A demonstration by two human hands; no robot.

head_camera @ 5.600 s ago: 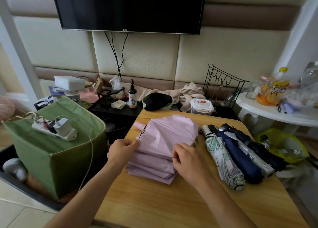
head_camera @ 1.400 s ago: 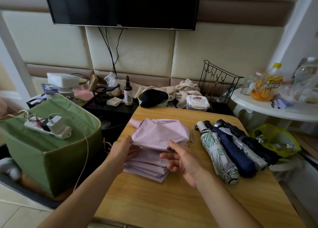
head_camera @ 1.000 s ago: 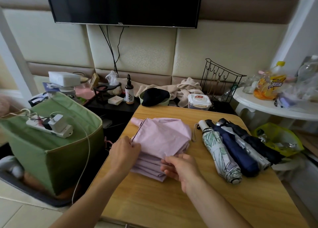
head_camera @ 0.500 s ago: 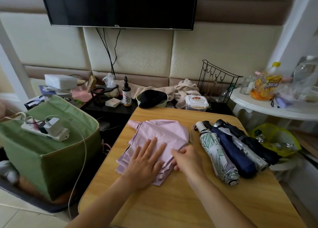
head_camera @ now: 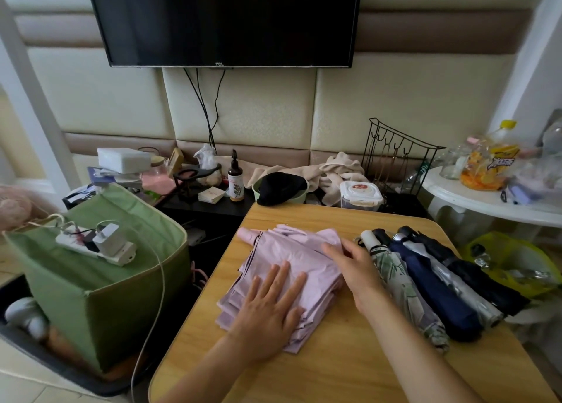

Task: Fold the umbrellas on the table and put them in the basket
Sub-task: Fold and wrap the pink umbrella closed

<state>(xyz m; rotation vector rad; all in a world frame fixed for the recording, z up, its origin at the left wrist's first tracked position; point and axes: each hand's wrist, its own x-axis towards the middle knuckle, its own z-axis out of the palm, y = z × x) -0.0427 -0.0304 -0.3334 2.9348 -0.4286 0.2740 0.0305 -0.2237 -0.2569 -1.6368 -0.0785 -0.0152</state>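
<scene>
A pink umbrella [head_camera: 292, 250] lies collapsed on the wooden table [head_camera: 334, 369], its canopy pleats stacked flat and its pink handle pointing to the far left. My left hand [head_camera: 270, 308] presses flat on the near half of the pleats, fingers straight. My right hand [head_camera: 355, 271] rests on the canopy's right edge with fingers extended. To the right lie several rolled umbrellas: a leaf-print one [head_camera: 407, 296], a navy one [head_camera: 435, 293], a silver one [head_camera: 462, 287] and a black one [head_camera: 474, 271]. A green fabric basket [head_camera: 100, 311] stands left of the table.
A white power strip with a charger [head_camera: 97, 246] and its cable lies across the basket's top. Behind the table sit a spray bottle [head_camera: 235, 179], a black cap in a bowl [head_camera: 281, 188], a lidded container [head_camera: 360, 194] and a wire rack [head_camera: 398, 156]. A white round table [head_camera: 486, 198] stands right.
My left hand has gone from gripping the canopy's left edge to pressing flat on the pleats. My right hand has moved from the near edge up along the right side.
</scene>
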